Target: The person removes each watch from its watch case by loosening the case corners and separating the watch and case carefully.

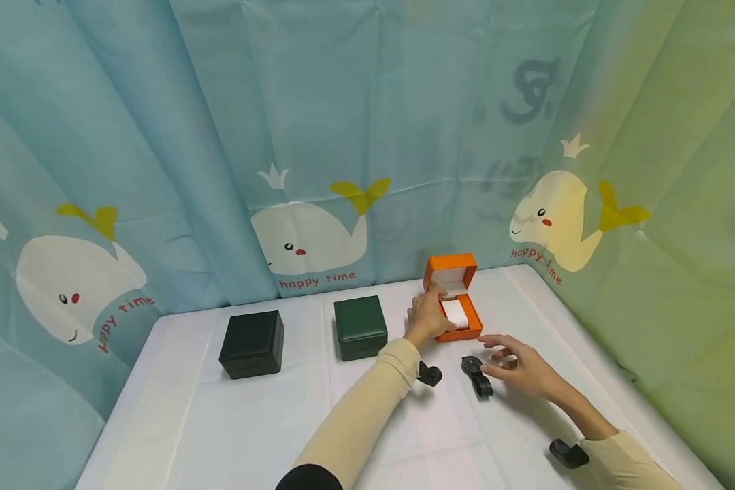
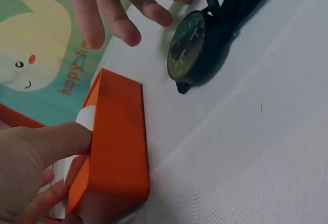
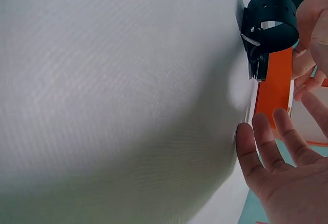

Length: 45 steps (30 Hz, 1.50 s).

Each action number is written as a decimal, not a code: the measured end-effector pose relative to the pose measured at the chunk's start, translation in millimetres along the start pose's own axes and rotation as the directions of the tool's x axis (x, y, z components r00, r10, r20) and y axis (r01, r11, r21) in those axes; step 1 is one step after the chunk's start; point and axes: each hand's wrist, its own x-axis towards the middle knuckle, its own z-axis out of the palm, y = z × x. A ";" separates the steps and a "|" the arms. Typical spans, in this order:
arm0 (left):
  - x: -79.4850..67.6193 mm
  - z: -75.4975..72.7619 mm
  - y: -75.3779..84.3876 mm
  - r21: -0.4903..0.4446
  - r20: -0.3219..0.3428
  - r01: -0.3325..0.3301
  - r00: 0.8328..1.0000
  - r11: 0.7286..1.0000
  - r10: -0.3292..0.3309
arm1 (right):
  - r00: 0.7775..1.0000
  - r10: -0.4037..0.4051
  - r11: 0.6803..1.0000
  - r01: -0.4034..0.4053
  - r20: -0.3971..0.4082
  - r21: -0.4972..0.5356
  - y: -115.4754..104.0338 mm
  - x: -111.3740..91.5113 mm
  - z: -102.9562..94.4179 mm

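Note:
An orange watch box (image 1: 474, 320) stands with its lid raised, a white cushion (image 1: 455, 314) inside it. My left hand (image 1: 427, 314) reaches in from the box's left side, thumb at the front of the cushion and fingers towards the back, gripping it. In the left wrist view the thumb tip dips behind the orange front wall (image 2: 120, 137). A black wristwatch (image 1: 473, 367) with its strap looped lies on the table before the box. My right hand (image 1: 520, 367) hovers beside the watch, fingers spread and holding nothing.
A green closed box (image 1: 360, 328) stands left of the orange one, and a black closed box (image 1: 252, 344) farther left. All rest on a white-covered table (image 1: 220, 435). Behind and at the right hang curtains (image 1: 318, 136) printed with whales.

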 end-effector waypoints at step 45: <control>-28.3 -44.1 -9.9 0.458 0.114 -0.364 0.929 0.811 0.352 | 0.999 -0.038 0.999 0.038 0.009 -0.026 -6.3 13.0 -2.2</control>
